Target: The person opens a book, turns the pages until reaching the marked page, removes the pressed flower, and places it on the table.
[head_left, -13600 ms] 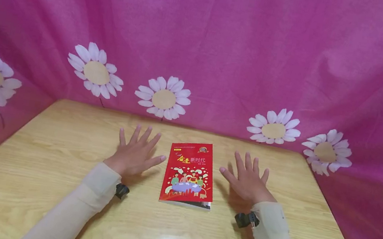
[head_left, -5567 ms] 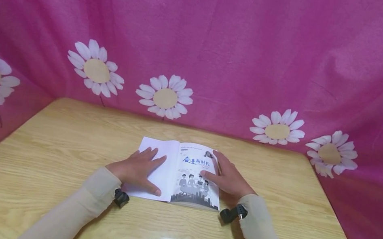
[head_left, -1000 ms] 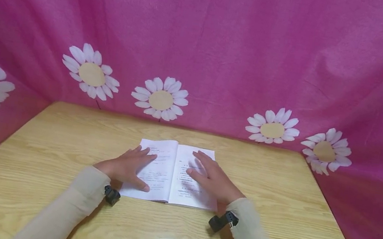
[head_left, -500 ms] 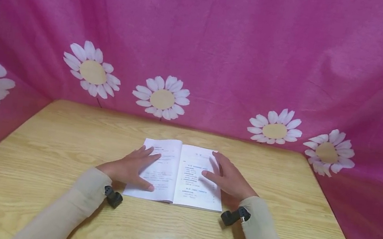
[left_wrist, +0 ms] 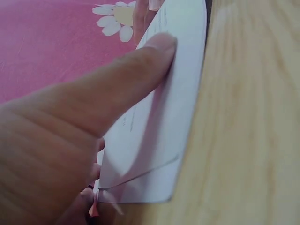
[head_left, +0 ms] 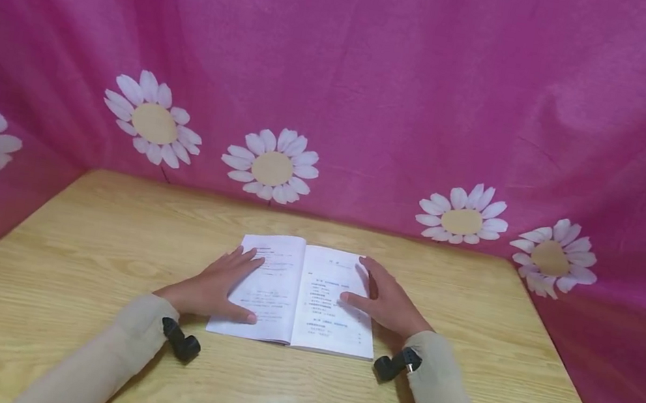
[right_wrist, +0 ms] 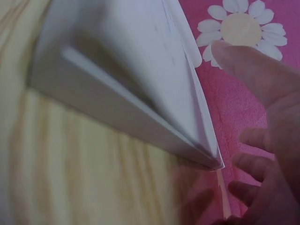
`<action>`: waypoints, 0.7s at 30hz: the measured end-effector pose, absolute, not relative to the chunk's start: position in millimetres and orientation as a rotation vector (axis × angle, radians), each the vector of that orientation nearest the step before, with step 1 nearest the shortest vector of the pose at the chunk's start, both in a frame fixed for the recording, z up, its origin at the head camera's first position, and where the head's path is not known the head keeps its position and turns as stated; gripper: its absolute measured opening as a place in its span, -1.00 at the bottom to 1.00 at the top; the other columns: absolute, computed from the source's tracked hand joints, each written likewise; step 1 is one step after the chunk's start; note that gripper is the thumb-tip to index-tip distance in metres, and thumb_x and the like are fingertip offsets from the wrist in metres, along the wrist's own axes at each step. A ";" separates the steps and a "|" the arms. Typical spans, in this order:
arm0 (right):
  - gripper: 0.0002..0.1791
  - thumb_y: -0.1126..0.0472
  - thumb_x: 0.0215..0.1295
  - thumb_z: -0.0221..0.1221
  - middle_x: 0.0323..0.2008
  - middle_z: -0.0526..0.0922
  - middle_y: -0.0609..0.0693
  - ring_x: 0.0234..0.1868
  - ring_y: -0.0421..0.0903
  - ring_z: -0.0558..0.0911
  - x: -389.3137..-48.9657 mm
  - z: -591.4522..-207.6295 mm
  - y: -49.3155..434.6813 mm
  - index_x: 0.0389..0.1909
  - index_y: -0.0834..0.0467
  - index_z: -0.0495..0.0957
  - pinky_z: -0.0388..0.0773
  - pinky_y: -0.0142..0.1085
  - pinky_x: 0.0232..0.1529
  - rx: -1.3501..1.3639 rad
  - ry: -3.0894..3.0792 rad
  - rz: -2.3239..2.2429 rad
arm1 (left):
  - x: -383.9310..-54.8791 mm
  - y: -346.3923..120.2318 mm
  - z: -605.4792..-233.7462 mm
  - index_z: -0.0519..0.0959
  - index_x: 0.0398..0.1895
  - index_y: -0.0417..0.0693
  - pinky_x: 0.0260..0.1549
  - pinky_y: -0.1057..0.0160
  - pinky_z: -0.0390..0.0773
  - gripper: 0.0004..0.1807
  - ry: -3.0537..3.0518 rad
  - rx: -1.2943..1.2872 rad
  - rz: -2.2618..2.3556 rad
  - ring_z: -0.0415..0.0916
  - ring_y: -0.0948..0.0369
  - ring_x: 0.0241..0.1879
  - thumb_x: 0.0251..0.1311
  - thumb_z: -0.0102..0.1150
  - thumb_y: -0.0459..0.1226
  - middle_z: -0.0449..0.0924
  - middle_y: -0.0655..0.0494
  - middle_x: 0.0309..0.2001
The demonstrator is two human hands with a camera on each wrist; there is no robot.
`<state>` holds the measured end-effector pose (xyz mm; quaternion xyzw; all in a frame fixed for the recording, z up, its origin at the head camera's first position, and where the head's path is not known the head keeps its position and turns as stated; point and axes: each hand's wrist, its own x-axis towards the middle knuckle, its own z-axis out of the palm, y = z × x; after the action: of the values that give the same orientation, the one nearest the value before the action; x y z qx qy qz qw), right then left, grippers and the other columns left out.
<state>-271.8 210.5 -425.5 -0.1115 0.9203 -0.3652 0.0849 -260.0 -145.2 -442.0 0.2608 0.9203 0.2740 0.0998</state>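
Note:
An open book lies in the middle of the table, with printed text on both white pages. My left hand rests on its left page, fingers spread and thumb pointing inward. In the left wrist view the left thumb lies straight across the paper. At the book's right edge is my right hand, its thumb over the right page and its fingers beside the upper right corner. The right wrist view shows the right thumb spread away from the other fingers, beside the thick page stack.
The book lies on a light wood-grain table. A magenta cloth with white daisies hangs behind the table and along both sides. Each wrist carries a small black camera, as on the left wrist camera.
The red-covered book was closed at first, then open at a grey title page; now text pages show. Within the last second my right hand moved rightward off the right page to its edge.

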 end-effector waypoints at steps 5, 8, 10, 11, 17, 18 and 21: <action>0.14 -0.39 -0.07 0.32 0.51 -0.02 -0.15 0.51 0.00 -0.05 -274.2 -430.6 212.6 0.51 -0.19 -0.02 -0.11 0.15 0.42 -0.353 2.748 -1.084 | -257.3 -142.3 -438.9 -0.03 0.54 0.06 0.42 -0.07 -0.33 0.27 2.726 0.759 0.817 -0.44 0.02 0.51 -0.20 0.34 0.34 -0.26 0.07 0.56; 0.16 -0.39 -0.07 0.32 0.52 -0.03 -0.15 0.51 0.02 -0.06 -274.3 -435.0 211.6 0.52 -0.17 -0.04 -0.16 0.19 0.41 -0.377 2.762 -1.068 | -255.2 -143.1 -440.1 -0.03 0.54 0.09 0.41 -0.10 -0.33 0.26 2.723 0.755 0.816 -0.44 0.00 0.51 -0.21 0.34 0.34 -0.28 0.06 0.56; 0.18 -0.39 -0.06 0.31 0.52 -0.04 -0.13 0.51 0.03 -0.08 -273.9 -436.8 210.5 0.53 -0.12 -0.06 -0.20 0.17 0.42 -0.402 2.778 -1.052 | -254.2 -144.4 -441.8 -0.02 0.54 0.10 0.41 -0.10 -0.33 0.25 2.722 0.766 0.815 -0.46 -0.01 0.51 -0.20 0.33 0.35 -0.30 0.04 0.56; 0.19 -0.40 -0.07 0.31 0.52 -0.05 -0.13 0.52 0.03 -0.08 -273.6 -437.3 209.8 0.53 -0.10 -0.06 -0.21 0.15 0.43 -0.406 2.784 -1.046 | -253.8 -144.9 -442.4 -0.02 0.54 0.10 0.41 -0.11 -0.33 0.25 2.722 0.769 0.812 -0.47 -0.02 0.51 -0.20 0.32 0.35 -0.31 0.03 0.56; 0.22 -0.45 -0.11 0.30 0.53 -0.09 -0.15 0.52 0.05 -0.13 -271.9 -436.2 207.6 0.53 -0.12 -0.07 -0.29 0.07 0.45 -0.409 2.807 -0.998 | -254.8 -148.0 -442.3 -0.05 0.55 0.07 0.41 -0.11 -0.35 0.24 2.710 0.777 0.788 -0.55 0.02 0.50 -0.15 0.30 0.35 -0.38 0.03 0.56; 0.22 -0.45 -0.11 0.29 0.53 -0.09 -0.14 0.52 0.06 -0.14 -271.9 -435.8 207.9 0.53 -0.12 -0.06 -0.29 0.08 0.45 -0.412 2.813 -0.988 | -255.5 -148.1 -441.8 -0.06 0.55 0.07 0.41 -0.10 -0.35 0.24 2.705 0.779 0.786 -0.54 0.03 0.50 -0.14 0.30 0.34 -0.38 0.04 0.56; 0.20 -0.46 -0.10 0.28 0.53 -0.10 -0.13 0.52 0.08 -0.16 -273.0 -435.2 209.5 0.53 -0.13 -0.04 -0.31 0.06 0.45 -0.425 2.831 -0.947 | -257.6 -146.7 -439.4 -0.06 0.54 0.01 0.42 -0.08 -0.36 0.23 2.692 0.803 0.792 -0.51 0.01 0.51 -0.11 0.31 0.31 -0.35 0.02 0.56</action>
<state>-273.0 209.5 -435.2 -0.1407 0.9371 -0.3133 0.0629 -257.6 -146.7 -439.4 0.2733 0.9166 0.2696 0.1115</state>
